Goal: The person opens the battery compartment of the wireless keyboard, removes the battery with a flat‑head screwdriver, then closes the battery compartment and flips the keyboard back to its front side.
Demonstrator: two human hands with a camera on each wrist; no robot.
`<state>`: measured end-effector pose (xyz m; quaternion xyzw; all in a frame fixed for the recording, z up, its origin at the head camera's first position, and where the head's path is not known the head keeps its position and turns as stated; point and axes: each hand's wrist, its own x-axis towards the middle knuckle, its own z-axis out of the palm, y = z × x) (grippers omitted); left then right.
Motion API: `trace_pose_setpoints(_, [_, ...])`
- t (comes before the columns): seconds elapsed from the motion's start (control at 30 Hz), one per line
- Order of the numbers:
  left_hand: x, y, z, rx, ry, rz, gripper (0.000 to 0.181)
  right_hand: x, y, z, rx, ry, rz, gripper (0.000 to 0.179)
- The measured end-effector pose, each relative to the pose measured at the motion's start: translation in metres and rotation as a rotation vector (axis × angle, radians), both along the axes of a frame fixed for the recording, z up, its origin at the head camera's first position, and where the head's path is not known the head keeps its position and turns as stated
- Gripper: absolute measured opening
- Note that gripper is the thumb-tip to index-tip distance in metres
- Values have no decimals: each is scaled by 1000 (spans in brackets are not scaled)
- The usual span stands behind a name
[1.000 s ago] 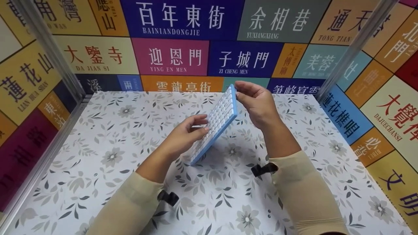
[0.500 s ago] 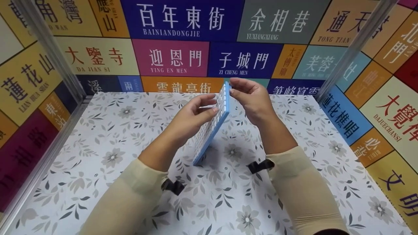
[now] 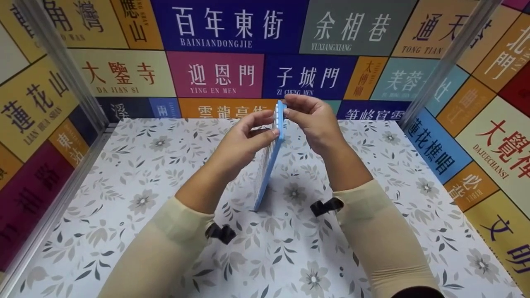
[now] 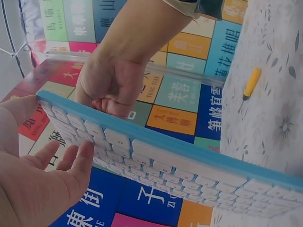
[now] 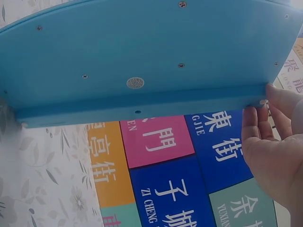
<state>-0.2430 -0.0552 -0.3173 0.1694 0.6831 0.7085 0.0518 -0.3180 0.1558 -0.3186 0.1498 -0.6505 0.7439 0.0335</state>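
At the left, my left hand (image 3: 242, 138) comes up from a stretchy tan sleeve (image 3: 149, 252), its thumb touching the edge near the raised end of the keyboard (image 3: 270, 171) and its fingers bent toward the white keys (image 4: 163, 175); with the fingertips partly masked, I cannot fairly tell whether it grasps or merely braces. The keyboard is between my two hands, tipped up steeply on end, its long axis climbing from low and close to me to a raised end farther off, leaning slightly right. Its keys face left and its back faces right, and both hands meet it up at that raised end, so neither is really nearer. The keys are smooth, matte-looking caps with rounded corners, one long bar among them, set in a light-blue frame that looks like plastic. Moving right, the back is a plain blue panel with small screws, a round printed sticker (image 5: 135, 83) and a raised ridge (image 5: 180, 105) along one long side. My right hand (image 3: 312, 124) pinches the end of that ridge, thumb on the panel's edge and fingers below. Past it, on the floral tablecloth (image 3: 314, 248), what looks like a slim screwdriver (image 4: 253, 84) with a yellow handle lies untouched.
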Motion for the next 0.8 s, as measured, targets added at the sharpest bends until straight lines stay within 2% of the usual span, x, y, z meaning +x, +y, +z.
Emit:
trace_pose_setpoints(0.17, [-2,1,3,6,3,-6,60,-2,-2,2,19,7,10,34])
trace_pose_setpoints(0.47, [-4,-4,6,-61,-15,21,63,-5,-11,2,26,10,29,34])
trace_pose_setpoints(0.8, [-4,-12,5,-25,-1,24,60,-6,-18,-5,-5,-23,52,37])
